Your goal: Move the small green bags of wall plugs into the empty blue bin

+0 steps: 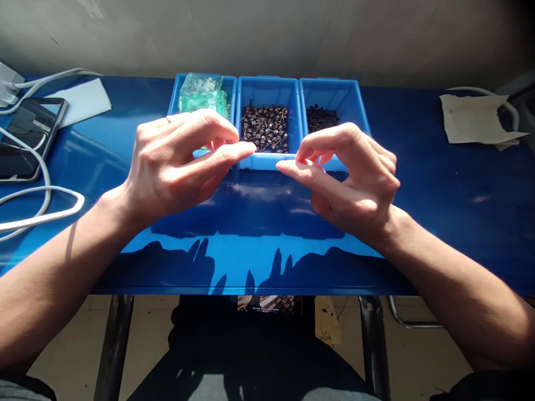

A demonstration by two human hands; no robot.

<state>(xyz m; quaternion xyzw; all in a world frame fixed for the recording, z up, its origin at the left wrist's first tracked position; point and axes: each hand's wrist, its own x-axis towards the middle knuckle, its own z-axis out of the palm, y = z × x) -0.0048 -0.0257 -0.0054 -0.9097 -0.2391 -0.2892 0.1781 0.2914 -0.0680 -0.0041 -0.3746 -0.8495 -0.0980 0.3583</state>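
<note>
My left hand (184, 159) hovers before the left and middle bins, its thumb and index finger drawn together in a pinch. Opposite it, my right hand (351, 175) is pinched in a similar way in front of the right bin. Anything between either set of fingertips is too small or too hidden to make out. The middle blue bin (270, 161) holds a pile of small dark screws (267, 127). More dark screws (321, 117) lie in the right blue bin (338, 92), partly behind my right hand. Green and clear plastic packets (203, 92) fill the left blue bin (232, 86).
The bins stand side by side at the back of a blue table (438, 206), against a grey wall (292, 39). A phone (29, 139), white cables (45, 189) and white paper (86, 103) lie left. Brownish paper (474, 120) lies right.
</note>
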